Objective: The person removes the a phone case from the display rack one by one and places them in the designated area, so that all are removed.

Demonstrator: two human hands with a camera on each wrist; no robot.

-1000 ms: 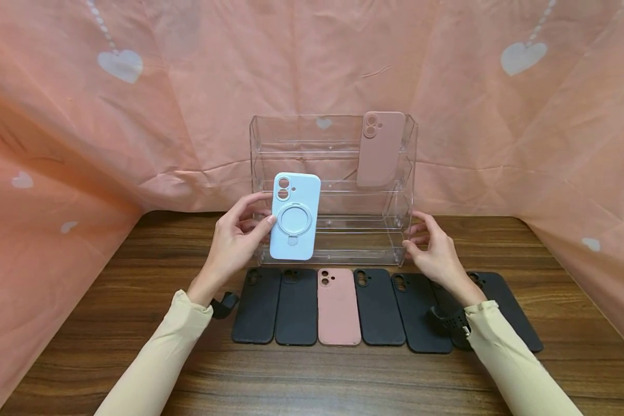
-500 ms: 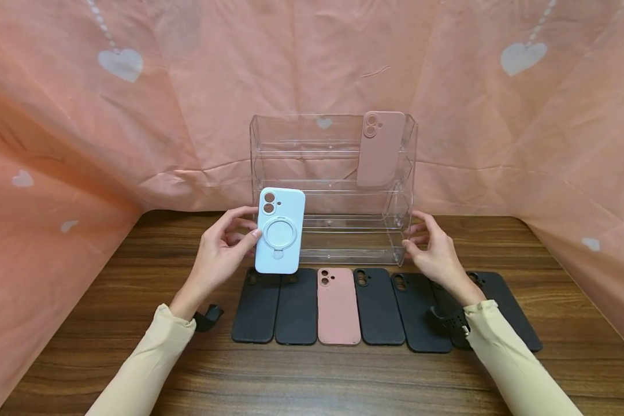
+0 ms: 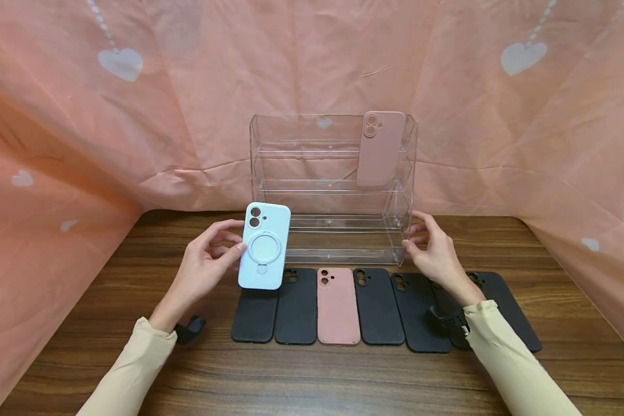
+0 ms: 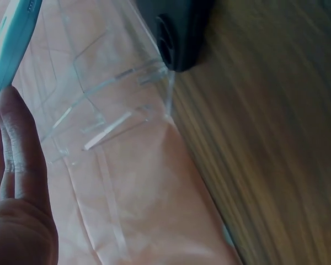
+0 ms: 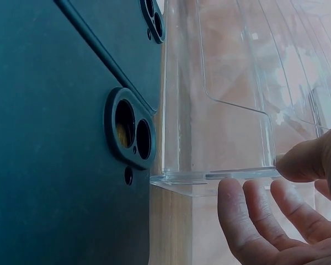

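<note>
My left hand [image 3: 200, 260] pinches a pale blue phone case [image 3: 275, 274] by its left edge, thumb on the back face and fingers behind. The case stands nearly upright, with a ring stand and two camera holes showing. It hangs in front of the clear acrylic display rack [image 3: 338, 254] and hides the top of the leftmost black phone case [image 3: 255, 318]. My right hand [image 3: 437, 254] grips the rack's right side panel low down. In the right wrist view the thumb [image 5: 303, 161] lies at the panel's edge and the fingertips [image 5: 230, 193] on its outer side.
A pink phone case [image 3: 382, 150] stands in the rack's upper right. Before the rack lies a row of several black cases, with another pink case [image 3: 339, 309] among them. The right forearm passes over the right end. A pink cloth [image 3: 197, 104] hangs behind the wooden table [image 3: 312, 381].
My left hand has carried the pale blue case down and to the left, away from the rack's middle. The right hand has stayed at the rack's side.
</note>
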